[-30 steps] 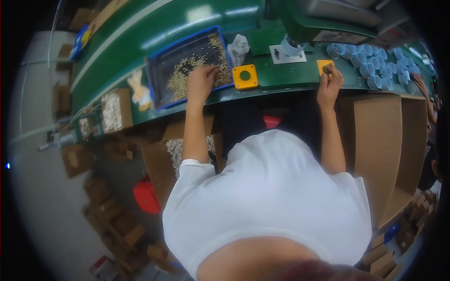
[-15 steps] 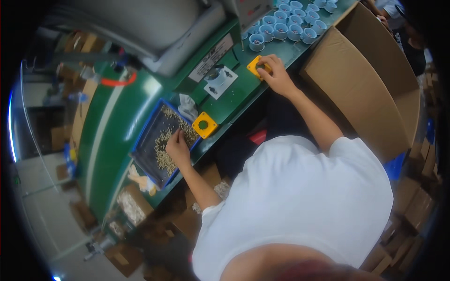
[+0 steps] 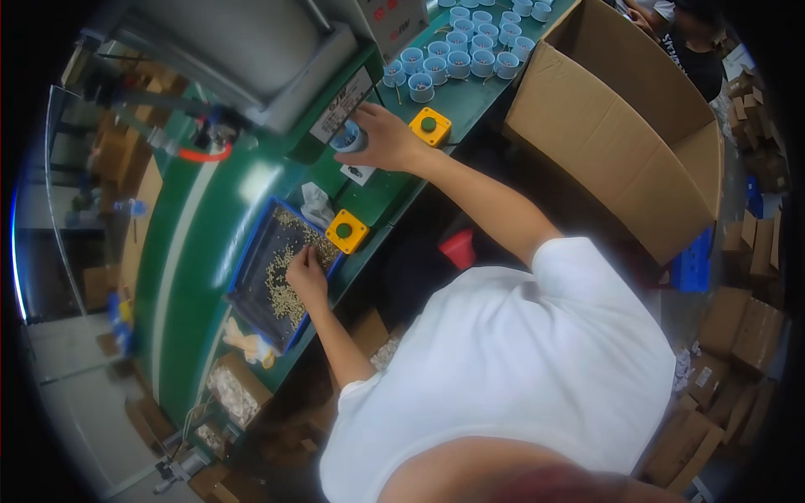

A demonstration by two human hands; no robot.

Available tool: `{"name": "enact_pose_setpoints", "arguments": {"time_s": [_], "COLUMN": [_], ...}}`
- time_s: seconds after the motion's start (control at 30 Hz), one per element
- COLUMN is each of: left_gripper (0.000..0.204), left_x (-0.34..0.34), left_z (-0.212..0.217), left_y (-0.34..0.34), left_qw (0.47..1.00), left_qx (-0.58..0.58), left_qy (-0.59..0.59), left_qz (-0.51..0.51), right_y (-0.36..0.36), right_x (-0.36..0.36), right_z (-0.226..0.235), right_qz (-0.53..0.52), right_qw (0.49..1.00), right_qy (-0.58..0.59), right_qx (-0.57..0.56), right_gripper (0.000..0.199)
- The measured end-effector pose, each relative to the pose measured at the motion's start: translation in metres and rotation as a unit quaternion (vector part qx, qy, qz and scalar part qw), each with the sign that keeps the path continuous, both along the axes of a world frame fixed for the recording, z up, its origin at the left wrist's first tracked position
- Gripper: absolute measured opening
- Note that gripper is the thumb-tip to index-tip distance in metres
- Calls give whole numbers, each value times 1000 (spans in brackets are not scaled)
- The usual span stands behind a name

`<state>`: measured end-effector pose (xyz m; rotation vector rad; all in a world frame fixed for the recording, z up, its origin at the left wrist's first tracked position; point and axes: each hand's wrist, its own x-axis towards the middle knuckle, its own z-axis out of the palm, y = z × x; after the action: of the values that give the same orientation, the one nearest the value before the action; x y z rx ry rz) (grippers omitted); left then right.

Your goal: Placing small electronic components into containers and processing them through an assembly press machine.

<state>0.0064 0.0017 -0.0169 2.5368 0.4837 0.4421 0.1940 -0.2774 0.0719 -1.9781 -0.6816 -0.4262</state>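
Hard to make out: fingertips of the left hand (image 3: 307, 272), buried in a heap of small yellowish pieces on a dark tray (image 3: 256, 289) with a blue rim, so cannot tell whether pinching or merely resting. Too many pieces to count, too small to give a shape. Right hand (image 3: 381, 138) curled round a small pale-blue cup (image 3: 348, 138), mostly hidden behind the fingers, held just beside a white label on the green bench (image 3: 394, 189). More such cups (image 3: 457, 54) standing in a cluster at the bench's far end, round and open-topped, the top row cut off by the rim; about sixteen visible. Two yellow square boxes with green buttons: one (image 3: 347, 231) next to the tray, one (image 3: 429, 126) touching the right wrist. One big open cardboard box (image 3: 620, 126) on the right, plain brown, flaps up. Grey machine housing (image 3: 243, 50) above the bench, smooth and rounded, partly out of view.
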Motion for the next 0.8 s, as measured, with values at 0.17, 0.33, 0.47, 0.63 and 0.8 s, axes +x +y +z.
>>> {"name": "enact_pose_setpoints", "arguments": {"time_s": [0.17, 0.33, 0.47, 0.63, 0.8], "left_gripper": [26, 28, 29, 28, 24], "left_x": [-6, 2, 4, -14, 2], "left_z": [-4, -4, -7, -11, 3], "left_y": [6, 0, 5, 9, -8], "left_qw": [1000, 999, 999, 997, 997], "left_qx": [12, 28, 14, 9, 27], "left_qy": [-14, -17, 14, 41, 21], "left_qz": [4, 38, 46, 70, 62], "right_y": [-34, -97, -55, -45, -141], "right_x": [7, 173, 337, 297, 138], "right_z": [-6, -15, -49, -58, -75], "right_qz": [-14, -128, -155, -103, -182], "right_qw": [993, 988, 971, 959, 970], "right_qy": [4, 11, 84, 184, -98], "right_qx": [118, 85, -164, -190, -124], "right_gripper": [61, 60, 62, 60, 41]}}
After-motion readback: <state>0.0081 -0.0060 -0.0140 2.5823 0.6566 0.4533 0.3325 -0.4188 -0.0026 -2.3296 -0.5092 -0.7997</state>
